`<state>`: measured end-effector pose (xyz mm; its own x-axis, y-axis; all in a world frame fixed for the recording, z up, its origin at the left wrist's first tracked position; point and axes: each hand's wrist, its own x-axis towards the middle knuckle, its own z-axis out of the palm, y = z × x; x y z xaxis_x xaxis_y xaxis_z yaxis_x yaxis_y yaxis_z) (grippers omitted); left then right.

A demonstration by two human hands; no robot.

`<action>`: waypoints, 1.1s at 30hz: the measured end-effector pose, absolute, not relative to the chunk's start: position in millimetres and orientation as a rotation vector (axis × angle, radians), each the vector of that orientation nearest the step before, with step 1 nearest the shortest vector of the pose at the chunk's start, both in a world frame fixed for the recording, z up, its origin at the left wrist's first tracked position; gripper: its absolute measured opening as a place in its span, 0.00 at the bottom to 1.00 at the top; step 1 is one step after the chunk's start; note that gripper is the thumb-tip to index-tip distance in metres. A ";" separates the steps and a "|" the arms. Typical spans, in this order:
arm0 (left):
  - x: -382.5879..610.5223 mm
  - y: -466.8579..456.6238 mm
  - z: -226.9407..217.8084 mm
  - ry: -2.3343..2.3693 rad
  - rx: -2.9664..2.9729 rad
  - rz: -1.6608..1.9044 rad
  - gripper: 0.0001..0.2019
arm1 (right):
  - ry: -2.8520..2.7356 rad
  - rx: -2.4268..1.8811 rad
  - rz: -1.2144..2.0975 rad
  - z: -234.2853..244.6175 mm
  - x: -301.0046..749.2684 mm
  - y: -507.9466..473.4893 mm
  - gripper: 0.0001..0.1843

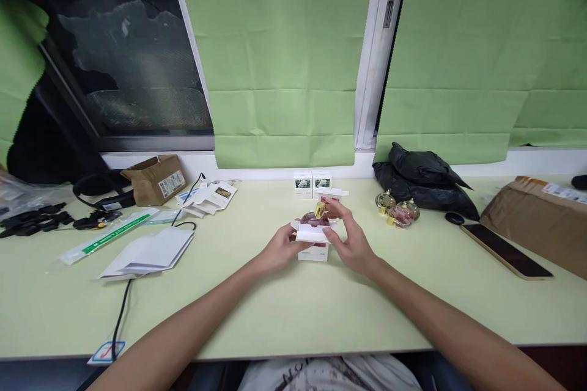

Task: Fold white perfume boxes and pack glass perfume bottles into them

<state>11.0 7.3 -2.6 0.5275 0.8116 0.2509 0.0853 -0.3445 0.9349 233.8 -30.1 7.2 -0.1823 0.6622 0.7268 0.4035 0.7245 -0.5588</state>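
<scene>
A small white box (pixel 313 252) stands upright in front of me with its top flap (pixel 313 233) folded out toward me. My left hand (pixel 280 249) is closed round the box's left side. In the box's open top sits a purple glass perfume bottle (pixel 308 219) with a gold cap, tilted; its lower part is hidden. My right hand (pixel 351 238) curls round from the right, its fingers at the gold cap and its thumb by the flap. Behind stand two closed white boxes (pixel 303 188) and another one (pixel 331 193) with its flap up.
Several gold-capped bottles (pixel 402 214) lie to the right, before black plastic bags (pixel 424 180). Farther right are a phone (pixel 504 249), a black mouse (pixel 454 218) and a brown parcel (pixel 536 223). On the left lie flattened white cartons (pixel 151 252), a cardboard box (pixel 156 180) and cables.
</scene>
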 end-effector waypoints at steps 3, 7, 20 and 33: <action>10.9 7.0 -2.7 0.762 1.759 0.907 0.22 | -1.831 -0.814 0.237 6.8 233.8 -30.0 0.30; 11.2 5.1 -0.8 0.763 1.736 0.915 0.22 | -1.867 -0.786 0.187 8.2 235.0 -29.6 0.29; 12.4 1.4 6.5 0.739 1.758 0.902 0.25 | -1.934 -0.701 0.285 14.4 236.8 -30.7 0.36; 11.8 3.3 5.1 0.744 1.784 0.901 0.25 | -1.950 -0.736 0.346 16.7 234.8 -30.0 0.43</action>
<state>11.8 3.3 5.1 0.5402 0.8047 0.2462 0.0894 -0.3458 0.9340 234.8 -30.0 16.7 -0.3317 0.6279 0.7040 0.3471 0.7752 -0.5278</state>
